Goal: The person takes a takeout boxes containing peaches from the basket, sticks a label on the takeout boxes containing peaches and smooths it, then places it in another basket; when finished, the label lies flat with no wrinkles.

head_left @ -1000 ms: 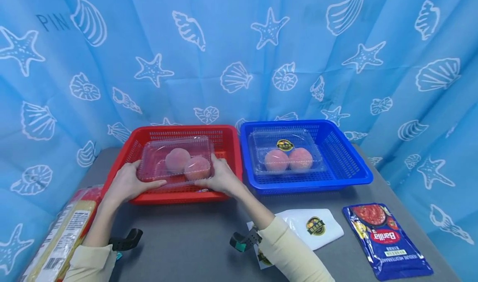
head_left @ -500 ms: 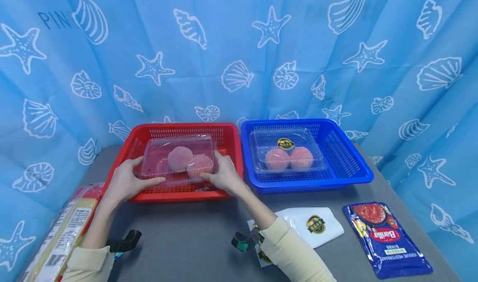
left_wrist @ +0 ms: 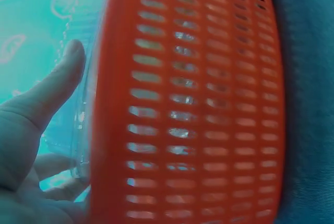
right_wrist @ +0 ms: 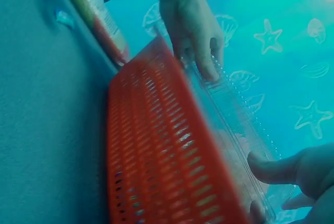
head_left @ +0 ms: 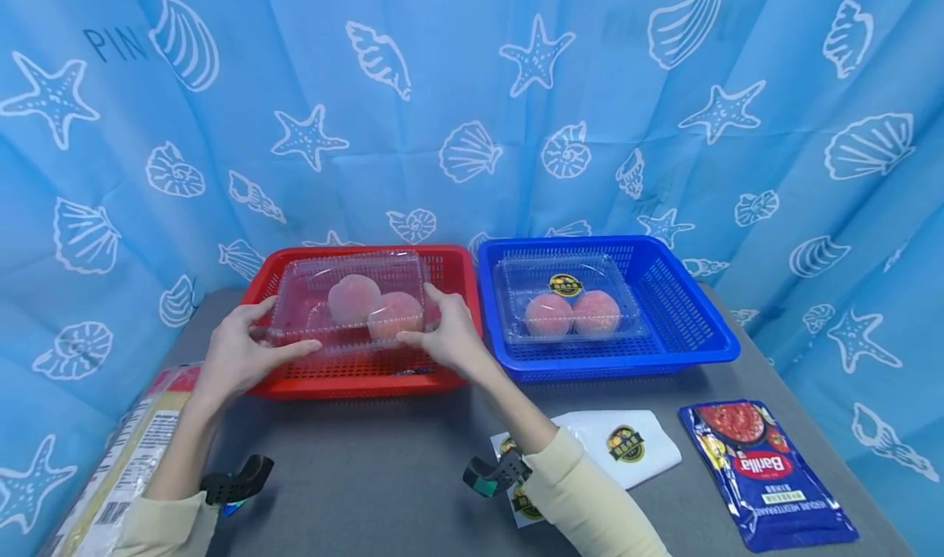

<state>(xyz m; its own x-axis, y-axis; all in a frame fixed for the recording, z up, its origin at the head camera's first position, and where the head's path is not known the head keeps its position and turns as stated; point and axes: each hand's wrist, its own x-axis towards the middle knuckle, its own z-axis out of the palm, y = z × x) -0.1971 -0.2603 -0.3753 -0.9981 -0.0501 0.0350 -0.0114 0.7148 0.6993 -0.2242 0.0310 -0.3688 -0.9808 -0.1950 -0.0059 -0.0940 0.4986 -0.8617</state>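
Note:
A clear plastic clamshell box (head_left: 347, 301) with two pink peaches inside is held up above the red basket (head_left: 361, 373). My left hand (head_left: 243, 350) grips its left end and my right hand (head_left: 442, 336) grips its right end. In the right wrist view the clear box (right_wrist: 235, 125) runs along the red basket's rim (right_wrist: 162, 151), with the left hand (right_wrist: 193, 23) at its far end and the right hand's fingers (right_wrist: 271, 169) at the near end. The left wrist view shows the left hand's thumb (left_wrist: 47, 91) beside the basket's wall (left_wrist: 182, 104).
A blue basket (head_left: 686, 328) to the right holds a second clamshell of peaches (head_left: 566, 305). On the grey table lie a white pouch (head_left: 627, 446), a blue Barilla sauce pouch (head_left: 767, 475) and a pasta packet (head_left: 125, 467) at the left edge. A blue curtain hangs behind.
Both hands have lifted the clamshell box upward and slightly back, from low inside the red basket to above its rim.

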